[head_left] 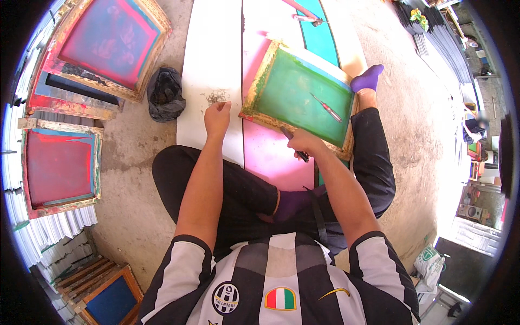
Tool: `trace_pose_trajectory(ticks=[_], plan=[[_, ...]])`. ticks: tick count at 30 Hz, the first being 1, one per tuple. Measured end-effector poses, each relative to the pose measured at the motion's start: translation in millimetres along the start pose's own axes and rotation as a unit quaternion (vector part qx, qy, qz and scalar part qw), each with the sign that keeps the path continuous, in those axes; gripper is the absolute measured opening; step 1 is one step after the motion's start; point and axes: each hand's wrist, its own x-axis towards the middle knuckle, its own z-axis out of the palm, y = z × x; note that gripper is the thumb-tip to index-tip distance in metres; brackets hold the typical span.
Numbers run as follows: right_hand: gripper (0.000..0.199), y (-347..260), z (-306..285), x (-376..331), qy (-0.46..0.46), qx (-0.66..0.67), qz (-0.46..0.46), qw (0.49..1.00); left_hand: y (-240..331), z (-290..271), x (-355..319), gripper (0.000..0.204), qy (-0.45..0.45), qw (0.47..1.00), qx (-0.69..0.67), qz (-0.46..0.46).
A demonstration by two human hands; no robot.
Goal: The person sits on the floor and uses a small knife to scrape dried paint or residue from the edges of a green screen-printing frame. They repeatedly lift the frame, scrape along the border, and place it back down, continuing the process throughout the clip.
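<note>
A wooden screen-printing frame (262, 69) with green mesh (292, 86) lies tilted in front of me. On the mesh rests a screwdriver (329, 109) with a red and clear handle. My right hand (306, 143) is closed around a dark-handled tool (303, 156), its kind unclear; its tip reaches the frame's near edge. Left of the frame, my left hand (218, 116) is over the white board (211, 49) with fingers pinched together; anything between them is too small to make out. Small thin scraps (216, 96) lie in a pile just beyond it.
More screen frames (97, 157) stand at the left, near a black plastic bag (165, 95). At the far end lie a red-handled tool (303, 10) and another small tool. My purple-socked foot (367, 78) is against the frame's right side. Stacked sheets (439, 43) stand far right.
</note>
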Motion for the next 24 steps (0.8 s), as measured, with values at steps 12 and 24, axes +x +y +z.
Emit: trace_pose_trajectory(ticks=[12,24], plan=[[0.04,12.9,45.0,6.8,0.134,-0.023,-0.006,0.991,11.1,3.3,-7.2,0.039,-0.003,0.999,0.033,0.0],[0.043,33.0,70.8,14.2,0.206,-0.046,-0.036,0.977,-0.9,5.9,-5.8,0.038,-0.005,0.999,0.024,0.042]])
